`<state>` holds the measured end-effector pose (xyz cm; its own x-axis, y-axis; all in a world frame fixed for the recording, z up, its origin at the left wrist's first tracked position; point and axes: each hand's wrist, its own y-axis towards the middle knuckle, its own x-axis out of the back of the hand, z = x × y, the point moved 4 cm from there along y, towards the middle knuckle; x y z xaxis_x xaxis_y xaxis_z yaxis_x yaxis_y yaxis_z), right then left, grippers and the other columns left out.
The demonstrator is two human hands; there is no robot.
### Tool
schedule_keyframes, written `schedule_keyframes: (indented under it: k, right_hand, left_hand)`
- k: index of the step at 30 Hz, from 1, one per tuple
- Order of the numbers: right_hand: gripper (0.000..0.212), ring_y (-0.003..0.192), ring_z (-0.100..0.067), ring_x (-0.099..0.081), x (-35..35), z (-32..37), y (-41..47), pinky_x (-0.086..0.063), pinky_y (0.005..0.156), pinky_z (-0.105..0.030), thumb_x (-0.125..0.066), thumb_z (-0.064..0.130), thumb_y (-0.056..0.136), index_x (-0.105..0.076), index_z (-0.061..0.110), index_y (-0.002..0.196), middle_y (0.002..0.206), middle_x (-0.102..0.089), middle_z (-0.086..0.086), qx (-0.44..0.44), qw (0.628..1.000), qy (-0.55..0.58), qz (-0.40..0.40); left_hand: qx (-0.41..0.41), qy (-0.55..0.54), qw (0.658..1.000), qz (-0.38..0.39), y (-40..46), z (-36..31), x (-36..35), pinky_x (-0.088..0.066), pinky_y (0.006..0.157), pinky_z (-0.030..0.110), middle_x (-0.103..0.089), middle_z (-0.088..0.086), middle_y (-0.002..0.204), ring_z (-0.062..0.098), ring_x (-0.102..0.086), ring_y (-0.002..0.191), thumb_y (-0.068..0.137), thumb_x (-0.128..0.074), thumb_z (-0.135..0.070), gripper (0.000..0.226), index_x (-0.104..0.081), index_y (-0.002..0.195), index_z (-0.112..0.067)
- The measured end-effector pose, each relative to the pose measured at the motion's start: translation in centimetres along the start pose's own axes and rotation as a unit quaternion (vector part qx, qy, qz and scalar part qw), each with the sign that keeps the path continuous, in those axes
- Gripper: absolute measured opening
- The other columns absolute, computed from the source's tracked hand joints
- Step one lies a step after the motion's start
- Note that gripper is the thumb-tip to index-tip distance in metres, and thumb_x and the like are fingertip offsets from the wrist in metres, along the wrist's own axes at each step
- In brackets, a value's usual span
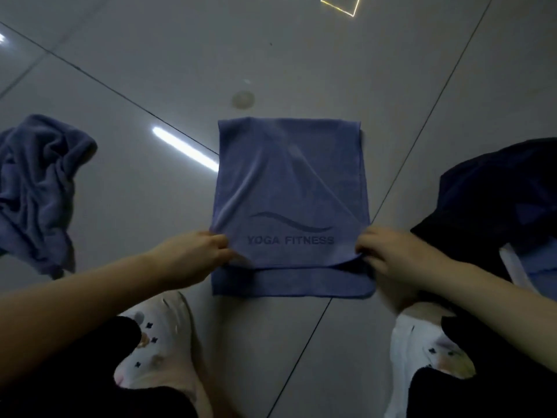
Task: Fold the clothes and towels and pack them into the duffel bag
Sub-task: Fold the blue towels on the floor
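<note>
A blue towel (289,188) printed "YOGA FITNESS" lies folded on the tiled floor in the middle of the view. Its top layer stops short of the near edge, so a strip of the lower layer shows. My left hand (196,251) pinches the top layer's near left corner. My right hand (388,251) pinches its near right corner. A second blue towel (39,182) lies crumpled at the left. A dark garment (500,200) is heaped at the right, partly over something pale blue and white. No duffel bag is in view.
The grey glossy tiled floor (271,55) stretches ahead with dark grout lines and light reflections. My two feet in white patterned socks (156,342) sit at the bottom, either side of the towel's near edge.
</note>
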<state>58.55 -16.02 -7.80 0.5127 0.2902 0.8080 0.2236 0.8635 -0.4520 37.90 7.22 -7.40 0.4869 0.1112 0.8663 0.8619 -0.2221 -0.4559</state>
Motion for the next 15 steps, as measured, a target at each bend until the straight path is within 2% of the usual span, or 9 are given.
schedule_keyframes:
  k: [1,3,8,12,15]
  right_hand:
    - [0.014,0.1,-0.026,-0.055,-1.4,-0.1,0.8,-0.044,0.08,-0.035,-0.055,0.017,0.092,-0.059,0.014,0.105,0.112,-0.052,-0.004,-0.007,0.999,-0.029,0.043]
    - [0.013,0.1,-0.027,-0.051,-3.1,-0.1,2.1,-0.043,0.08,-0.036,-0.054,0.017,0.092,-0.053,0.015,0.105,0.113,-0.045,-0.005,-0.015,0.993,-0.073,0.086]
    - [0.017,0.098,-0.029,-0.05,-3.8,-0.8,3.5,-0.03,0.069,-0.03,-0.054,0.01,0.089,-0.052,0.012,0.106,0.113,-0.046,-0.008,-0.026,0.992,-0.093,0.077]
    - [0.019,0.1,-0.032,-0.053,-2.7,-1.7,4.9,-0.031,0.069,-0.03,-0.053,0.007,0.088,-0.055,0.009,0.107,0.113,-0.049,-0.01,-0.034,0.997,-0.061,0.041]
    - [0.019,0.1,-0.034,-0.053,-0.3,-2.7,7.2,-0.03,0.07,-0.033,-0.05,0.002,0.088,-0.055,0.004,0.107,0.114,-0.05,-0.015,-0.053,0.996,-0.072,0.012]
  left_hand:
    - [0.018,-0.003,0.999,0.05,1.0,0.1,-0.9,-0.05,0.092,0.031,-0.054,-0.004,0.126,0.018,-0.056,0.114,0.096,-0.048,-0.019,0.038,-0.05,0.132,-0.032]
    - [0.023,0.025,0.996,0.087,2.7,-0.1,-1.5,-0.047,0.094,0.033,-0.049,-0.003,0.131,0.022,-0.05,0.117,0.098,-0.041,-0.016,0.037,-0.047,0.133,-0.028]
    - [0.043,0.068,0.991,0.107,3.7,0.6,-2.2,-0.045,0.091,0.032,-0.045,0.001,0.135,0.025,-0.044,0.12,0.098,-0.042,-0.015,0.036,-0.045,0.133,-0.021]
    - [0.097,0.072,0.988,0.091,4.6,4.0,-0.9,-0.045,0.095,0.035,-0.046,0.003,0.133,0.026,-0.046,0.121,0.096,-0.043,-0.014,0.039,-0.045,0.134,-0.021]
    - [0.16,0.049,0.985,0.035,6.0,7.1,1.2,-0.044,0.089,0.039,-0.054,0.01,0.121,0.032,-0.053,0.114,0.094,-0.047,-0.01,0.028,-0.056,0.12,-0.013]
